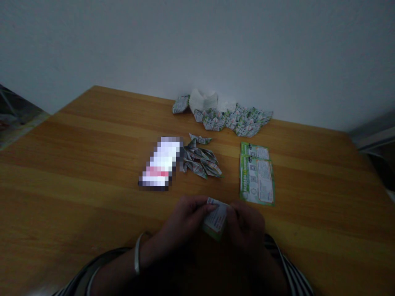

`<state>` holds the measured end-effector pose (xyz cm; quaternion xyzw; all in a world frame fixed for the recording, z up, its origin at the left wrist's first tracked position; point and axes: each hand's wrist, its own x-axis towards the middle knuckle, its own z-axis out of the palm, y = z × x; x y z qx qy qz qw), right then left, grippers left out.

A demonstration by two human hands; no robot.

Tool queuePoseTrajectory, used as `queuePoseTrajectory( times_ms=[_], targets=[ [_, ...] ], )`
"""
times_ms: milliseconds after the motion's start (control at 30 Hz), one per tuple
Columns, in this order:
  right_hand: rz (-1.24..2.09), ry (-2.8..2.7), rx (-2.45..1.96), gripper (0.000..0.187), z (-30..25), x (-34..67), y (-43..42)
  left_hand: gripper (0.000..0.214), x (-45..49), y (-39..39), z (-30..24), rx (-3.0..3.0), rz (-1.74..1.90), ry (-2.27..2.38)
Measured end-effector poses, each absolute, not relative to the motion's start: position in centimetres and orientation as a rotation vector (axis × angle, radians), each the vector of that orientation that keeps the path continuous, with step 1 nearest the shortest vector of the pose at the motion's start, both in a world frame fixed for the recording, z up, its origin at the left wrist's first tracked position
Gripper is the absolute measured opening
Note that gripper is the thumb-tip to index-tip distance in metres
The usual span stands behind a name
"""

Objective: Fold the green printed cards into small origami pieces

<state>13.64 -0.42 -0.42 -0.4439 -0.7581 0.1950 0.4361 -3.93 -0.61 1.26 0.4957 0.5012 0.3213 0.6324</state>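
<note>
A small folded piece of printed paper (216, 220), white with a green edge, is held between both hands near the table's front edge. My left hand (188, 218) pinches its left side, the thumb lying on top. On the opposite side, my right hand (247, 224) closes its fingers on the paper's upper right corner. Beyond the hands lies a loose group of folded paper pieces (202, 158) with pointed ends. To the right, flat green-and-white printed sheets (257, 176) overlap one another.
A phone (162, 162) with a lit, blurred screen lies left of the folded pieces. Against the wall (197, 45) stand rows of interlocked folded paper (243, 119), some plain white (202, 100). All rest on a wooden table (77, 164).
</note>
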Motion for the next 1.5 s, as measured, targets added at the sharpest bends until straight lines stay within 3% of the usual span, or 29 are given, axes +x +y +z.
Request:
queuePoseTrajectory(
  times_ms=[233, 567, 700, 767, 833, 967, 1100, 1233, 1367, 1500],
  targets=[
    [0.565, -1.718, -1.252, 0.027, -0.4, 13.9, -0.3, 0.031, -4.2, -0.5, 1.1, 1.208, 0.7, 1.271],
    [1.058, -1.89, -1.078, 0.034, -0.4, 14.4, 0.3, 0.033, -5.4, 0.1, 1.9, 1.309, 0.951, 1.424],
    [1.337, -1.944, -1.006, 0.022, -0.9, 15.5, 0.8, 0.035, -6.4, 0.7, 1.9, 1.329, 0.836, 1.372],
    [1.37, -1.93, -0.976, 0.061, -0.8, 16.0, 1.2, 0.035, -6.9, 1.0, 1.6, 1.368, 0.713, 1.291],
    [1.376, -1.995, -0.878, 0.078, -0.7, 16.4, 1.7, 0.037, -7.3, 1.1, 1.3, 1.399, 0.621, 1.224],
    [1.346, -2.096, -0.659, 0.048, -1.0, 16.4, 1.9, 0.041, -7.3, 1.0, 1.4, 1.413, 0.522, 1.177],
    [1.234, -2.014, -0.694, 0.038, -1.6, 15.8, 1.3, 0.041, -7.0, 0.8, 1.9, 1.46, 0.49, 1.159],
    [1.138, -1.908, -0.822, 0.016, -1.1, 15.3, 0.8, 0.04, -6.6, 0.7, 1.8, 1.475, 0.501, 1.143],
    [1.084, -1.891, -0.962, 0.019, -0.7, 14.9, 0.7, 0.023, -6.1, 0.5, 1.6, 1.335, 0.652, 1.136],
    [1.006, -1.857, -1.166, 0.022, -0.8, 14.8, 0.7, 0.022, -5.7, 0.2, 1.4, 1.16, 0.853, 1.054]
  ],
)
